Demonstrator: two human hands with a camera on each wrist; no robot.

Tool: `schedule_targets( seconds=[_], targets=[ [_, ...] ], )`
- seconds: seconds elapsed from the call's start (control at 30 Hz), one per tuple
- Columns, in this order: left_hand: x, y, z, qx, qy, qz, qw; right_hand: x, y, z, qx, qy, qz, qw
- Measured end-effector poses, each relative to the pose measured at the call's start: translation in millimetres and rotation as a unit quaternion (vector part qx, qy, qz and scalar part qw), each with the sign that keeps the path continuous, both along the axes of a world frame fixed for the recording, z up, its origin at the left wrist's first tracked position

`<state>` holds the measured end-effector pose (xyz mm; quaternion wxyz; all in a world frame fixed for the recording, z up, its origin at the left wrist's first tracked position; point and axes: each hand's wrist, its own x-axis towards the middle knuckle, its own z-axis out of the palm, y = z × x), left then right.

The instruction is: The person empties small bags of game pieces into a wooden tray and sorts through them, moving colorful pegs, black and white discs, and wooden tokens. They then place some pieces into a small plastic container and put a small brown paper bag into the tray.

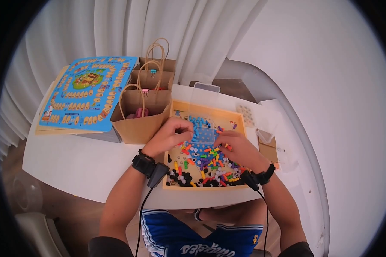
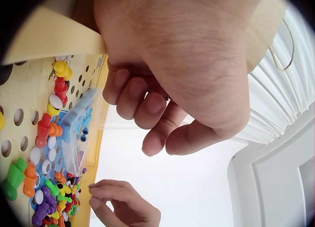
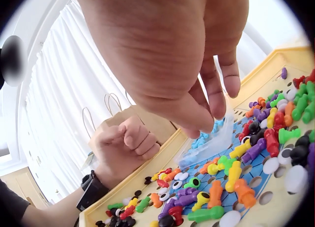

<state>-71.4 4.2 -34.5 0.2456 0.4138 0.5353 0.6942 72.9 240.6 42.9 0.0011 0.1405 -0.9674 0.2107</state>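
Observation:
A clear plastic box (image 1: 203, 141) with its lid (image 1: 206, 88) raised holds blue pegs (image 1: 197, 121). It sits inside a shallow wooden tray (image 1: 170, 182) strewn with mixed coloured pegs (image 3: 215, 191). At the box's left side is my left hand (image 1: 176, 133), fingers curled. Its thumb and index tips come close together in the left wrist view, with nothing visible between them. My right hand (image 1: 236, 147) hovers at the box's right side, fingers loosely bent. In the right wrist view its fingertips (image 3: 218, 109) overlap the box's rim, and no piece shows between thumb and index.
Paper bags (image 1: 143, 124) with handles stand left of the tray. Behind them on the left lies a blue game board (image 1: 90, 96) on a stack. To the tray's right are a small clear container (image 1: 265, 136) and brown card (image 1: 268, 152). White curtains (image 1: 167, 38) hang behind the table.

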Motion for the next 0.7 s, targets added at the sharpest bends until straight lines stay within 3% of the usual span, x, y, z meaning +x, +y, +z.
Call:
schedule_targets(
  seconds=[0.3, 0.7],
  targets=[
    [-1.8, 0.5, -2.7, -0.006, 0.017, 0.004, 1.0, 24.1, -18.5, -16.6, 0.033, -0.1, 0.028, 0.994],
    [-1.9, -0.8, -1.4, -0.012, 0.017, 0.003, 1.0, 27.1, -13.7, -22.3, 0.043, -0.093, 0.026, 0.994]
  ],
)
